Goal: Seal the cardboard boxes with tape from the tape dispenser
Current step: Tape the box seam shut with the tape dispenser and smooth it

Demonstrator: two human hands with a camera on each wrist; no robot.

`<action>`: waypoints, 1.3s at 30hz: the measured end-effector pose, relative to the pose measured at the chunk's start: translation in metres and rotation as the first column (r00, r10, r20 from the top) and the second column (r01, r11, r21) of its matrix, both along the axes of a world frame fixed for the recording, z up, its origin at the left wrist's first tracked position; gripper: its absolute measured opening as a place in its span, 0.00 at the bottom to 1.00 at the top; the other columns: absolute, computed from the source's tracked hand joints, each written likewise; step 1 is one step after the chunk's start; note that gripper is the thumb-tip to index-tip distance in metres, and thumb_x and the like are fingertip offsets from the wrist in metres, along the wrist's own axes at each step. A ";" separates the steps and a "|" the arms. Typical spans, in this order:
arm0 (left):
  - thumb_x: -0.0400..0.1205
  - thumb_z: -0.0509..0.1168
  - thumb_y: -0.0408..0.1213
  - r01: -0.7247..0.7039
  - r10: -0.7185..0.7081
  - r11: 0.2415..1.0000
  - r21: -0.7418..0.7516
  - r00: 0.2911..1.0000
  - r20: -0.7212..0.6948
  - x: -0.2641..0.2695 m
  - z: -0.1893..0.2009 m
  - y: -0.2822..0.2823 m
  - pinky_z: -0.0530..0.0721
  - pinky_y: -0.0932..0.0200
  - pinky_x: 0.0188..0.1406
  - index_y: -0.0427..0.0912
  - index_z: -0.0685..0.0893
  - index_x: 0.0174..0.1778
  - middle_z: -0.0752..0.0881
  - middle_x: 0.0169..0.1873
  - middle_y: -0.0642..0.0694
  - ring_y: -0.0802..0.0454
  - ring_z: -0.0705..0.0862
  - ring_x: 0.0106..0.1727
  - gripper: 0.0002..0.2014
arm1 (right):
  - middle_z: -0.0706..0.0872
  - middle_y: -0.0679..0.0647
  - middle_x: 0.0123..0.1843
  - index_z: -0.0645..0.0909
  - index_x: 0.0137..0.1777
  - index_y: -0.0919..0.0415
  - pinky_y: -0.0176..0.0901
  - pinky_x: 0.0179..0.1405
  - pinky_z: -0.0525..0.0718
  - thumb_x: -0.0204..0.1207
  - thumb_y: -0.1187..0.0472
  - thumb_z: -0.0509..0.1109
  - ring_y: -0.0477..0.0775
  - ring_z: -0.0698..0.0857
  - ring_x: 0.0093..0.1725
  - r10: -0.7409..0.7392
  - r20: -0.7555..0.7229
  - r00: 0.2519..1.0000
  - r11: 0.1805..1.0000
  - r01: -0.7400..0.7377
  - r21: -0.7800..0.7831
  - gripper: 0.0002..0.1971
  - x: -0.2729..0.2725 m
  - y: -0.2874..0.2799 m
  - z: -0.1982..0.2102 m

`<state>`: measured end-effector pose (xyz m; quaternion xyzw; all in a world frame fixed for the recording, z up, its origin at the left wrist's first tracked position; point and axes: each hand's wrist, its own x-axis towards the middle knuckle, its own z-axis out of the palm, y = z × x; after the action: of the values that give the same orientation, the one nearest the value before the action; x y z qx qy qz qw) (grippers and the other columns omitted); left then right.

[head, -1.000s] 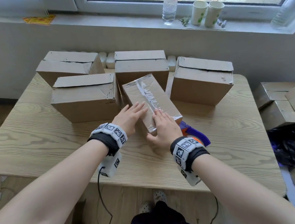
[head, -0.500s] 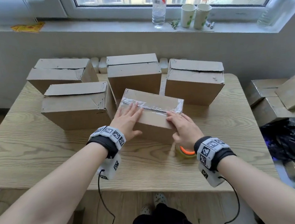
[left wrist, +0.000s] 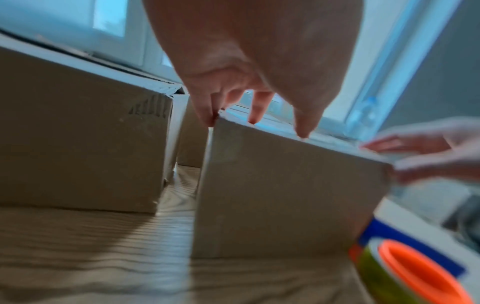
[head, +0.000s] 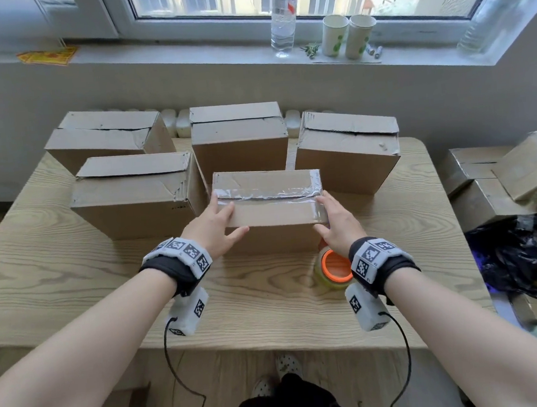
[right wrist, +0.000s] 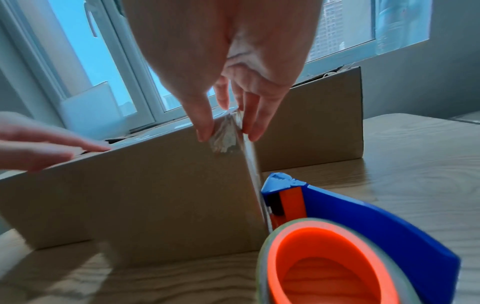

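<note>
A small cardboard box [head: 271, 212] [left wrist: 285, 195] [right wrist: 142, 185] stands crosswise at the table's middle, with clear tape along its top seam and down its right end. My left hand [head: 226, 216] [left wrist: 257, 121] holds its left top corner, thumb on the front edge and fingers over the end. My right hand [head: 322, 212] [right wrist: 226, 133] pinches the right top corner over the crinkled tape. The blue tape dispenser [head: 333, 267] [left wrist: 415, 273] [right wrist: 337, 257] with an orange core lies on the table under my right wrist, close to the box's right end.
Several untaped boxes stand behind: one at the left [head: 134, 194], one far left [head: 107, 135], one at the centre [head: 239, 138] and one at the right [head: 349, 148]. Taped boxes [head: 499, 178] and a black bag [head: 528, 253] lie right of the table [head: 74, 283].
The taped box has turned from lengthwise to crosswise in front of me. My hands have slid from its top and near end to its two ends.
</note>
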<state>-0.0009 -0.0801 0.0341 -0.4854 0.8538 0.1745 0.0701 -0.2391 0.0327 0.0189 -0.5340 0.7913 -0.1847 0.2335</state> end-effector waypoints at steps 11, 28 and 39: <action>0.86 0.54 0.45 0.028 -0.040 0.996 -0.080 0.987 -0.155 -0.005 -0.010 -0.037 0.52 0.47 0.81 0.43 0.58 0.81 0.53 0.82 0.36 0.41 0.52 0.82 0.27 | 0.86 0.51 0.46 0.82 0.47 0.56 0.43 0.43 0.76 0.78 0.43 0.65 0.54 0.82 0.46 -0.178 -0.125 0.976 0.983 0.182 0.019 0.15 0.022 0.008 0.020; 0.84 0.56 0.40 -0.125 0.135 0.990 0.065 0.974 -0.180 0.018 0.001 -0.016 0.75 0.52 0.64 0.42 0.81 0.66 0.78 0.64 0.38 0.39 0.77 0.64 0.17 | 0.71 0.57 0.78 0.42 0.83 0.42 0.53 0.52 0.86 0.78 0.58 0.71 0.60 0.85 0.58 -0.303 0.689 0.659 0.942 0.099 0.320 0.45 0.068 0.005 0.012; 0.79 0.67 0.37 -0.140 0.194 0.977 0.160 0.891 -0.410 0.015 -0.004 0.023 0.73 0.72 0.51 0.45 0.81 0.67 0.83 0.56 0.45 0.57 0.82 0.44 0.19 | 0.74 0.56 0.76 0.61 0.81 0.61 0.42 0.51 0.82 0.69 0.83 0.69 0.55 0.77 0.70 -0.218 0.742 0.634 0.975 0.176 0.136 0.41 0.045 -0.016 0.012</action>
<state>0.0141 -0.0574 0.0301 -0.5023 0.7909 0.3346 -0.1018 -0.1941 0.0168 0.0309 -0.3140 0.6815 -0.3929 0.5315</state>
